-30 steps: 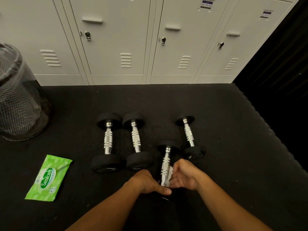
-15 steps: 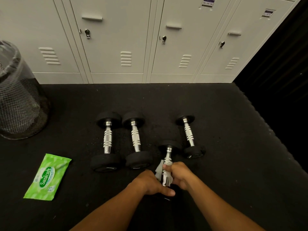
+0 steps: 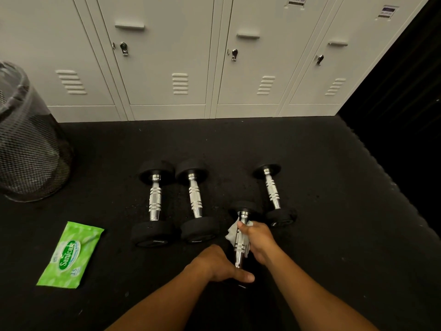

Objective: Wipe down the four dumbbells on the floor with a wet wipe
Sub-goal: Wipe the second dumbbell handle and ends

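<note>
Several black-headed dumbbells with chrome handles lie on the dark floor. The third dumbbell [image 3: 240, 247] lies nearest me. My right hand [image 3: 259, 237] grips its chrome handle with a white wet wipe [image 3: 232, 231] wrapped round the bar. My left hand [image 3: 220, 265] holds the near black head, which is mostly hidden under it. The far-left dumbbell [image 3: 154, 201], the second dumbbell [image 3: 195, 199] and the right dumbbell [image 3: 272, 192] lie untouched side by side.
A green wet-wipe pack [image 3: 70, 254] lies flat on the floor at the left. A black mesh waste bin [image 3: 26, 144] stands at the far left. Grey lockers [image 3: 167, 63] line the back. A dark wall [image 3: 405, 115] runs along the right.
My right hand has slid the wipe away from me up the handle, from its near end toward the far head. My left hand has stayed on the near head.
</note>
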Demonstrator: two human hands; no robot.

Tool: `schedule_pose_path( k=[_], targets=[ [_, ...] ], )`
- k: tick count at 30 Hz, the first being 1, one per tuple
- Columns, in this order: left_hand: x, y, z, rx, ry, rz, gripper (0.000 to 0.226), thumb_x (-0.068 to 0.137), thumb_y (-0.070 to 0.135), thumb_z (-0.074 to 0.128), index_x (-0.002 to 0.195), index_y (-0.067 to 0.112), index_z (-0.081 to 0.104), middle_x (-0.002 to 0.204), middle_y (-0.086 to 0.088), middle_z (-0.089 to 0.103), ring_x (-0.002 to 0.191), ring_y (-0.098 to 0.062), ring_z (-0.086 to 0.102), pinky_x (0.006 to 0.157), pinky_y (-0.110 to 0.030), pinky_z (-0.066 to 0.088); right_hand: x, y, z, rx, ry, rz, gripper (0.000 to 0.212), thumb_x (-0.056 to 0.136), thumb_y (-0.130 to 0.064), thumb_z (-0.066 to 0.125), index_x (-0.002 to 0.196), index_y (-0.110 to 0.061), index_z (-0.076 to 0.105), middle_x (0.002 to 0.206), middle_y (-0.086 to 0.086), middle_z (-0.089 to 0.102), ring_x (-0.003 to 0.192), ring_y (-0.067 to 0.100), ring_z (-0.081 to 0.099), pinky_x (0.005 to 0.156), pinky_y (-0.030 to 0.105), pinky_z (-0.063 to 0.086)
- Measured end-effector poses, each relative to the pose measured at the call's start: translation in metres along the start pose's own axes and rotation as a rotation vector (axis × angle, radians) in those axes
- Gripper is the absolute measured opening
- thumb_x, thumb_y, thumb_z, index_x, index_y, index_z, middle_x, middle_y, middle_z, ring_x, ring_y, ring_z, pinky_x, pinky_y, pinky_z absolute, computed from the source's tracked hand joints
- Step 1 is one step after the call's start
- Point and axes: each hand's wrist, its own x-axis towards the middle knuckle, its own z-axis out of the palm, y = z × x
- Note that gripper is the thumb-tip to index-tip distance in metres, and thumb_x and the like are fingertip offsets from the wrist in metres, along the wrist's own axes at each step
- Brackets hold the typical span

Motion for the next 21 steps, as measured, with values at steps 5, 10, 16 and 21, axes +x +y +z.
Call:
schedule_pose_path(
  k=[5, 10, 16, 21],
  targets=[
    [0.002, 0.0, 0.001, -0.001, -0.009, -0.023, 0.128, 0.012, 0.084, 0.082, 0.126, 0.031, 0.062, 0.119, 0.011, 0.067, 0.106, -0.009, 0.064, 0.096, -0.031, 0.053, -0.015, 0.006, -0.002, -0.279, 0.075, -0.134, 0.013, 0.095, -0.014, 0.06, 0.097, -0.009, 0.072, 0.091, 0.012, 0.075, 0.085, 0.026, 0.072, 0.083, 0.042, 0.058],
    [-0.001, 0.003, -0.001, 0.017, -0.022, -0.027, 0.114, 0.019, 0.076, 0.086, 0.118, 0.026, 0.065, 0.106, 0.008, 0.071, 0.094, -0.008, 0.067, 0.086, -0.028, 0.056, -0.033, 0.01, 0.01, -0.904, 0.025, -0.244, 0.05, 0.101, -0.027, 0.046, 0.148, -0.011, 0.038, 0.134, 0.015, 0.056, 0.117, 0.03, 0.058, 0.086, 0.031, 0.045],
    [-0.01, 0.002, -0.007, -0.013, -0.014, -0.047, 0.107, 0.03, 0.059, 0.087, 0.126, 0.02, 0.061, 0.108, 0.004, 0.07, 0.092, -0.01, 0.067, 0.084, -0.029, 0.058, -0.037, 0.021, 0.011, -1.313, -0.108, -0.435, 0.058, 0.104, -0.02, 0.039, 0.157, -0.011, 0.019, 0.167, 0.006, -0.003, 0.153, 0.027, 0.005, 0.115, 0.035, 0.028],
    [0.001, -0.007, 0.0, 0.026, 0.041, 0.037, 0.139, 0.016, 0.091, 0.077, 0.139, 0.031, 0.053, 0.127, 0.013, 0.066, 0.112, -0.007, 0.064, 0.098, -0.03, 0.053, -0.024, 0.005, -0.008, -1.572, -0.238, -0.704, 0.055, 0.103, -0.021, 0.04, 0.156, -0.013, 0.025, 0.167, 0.0, 0.009, 0.153, 0.021, -0.006, 0.122, 0.036, 0.006]
  ],
)
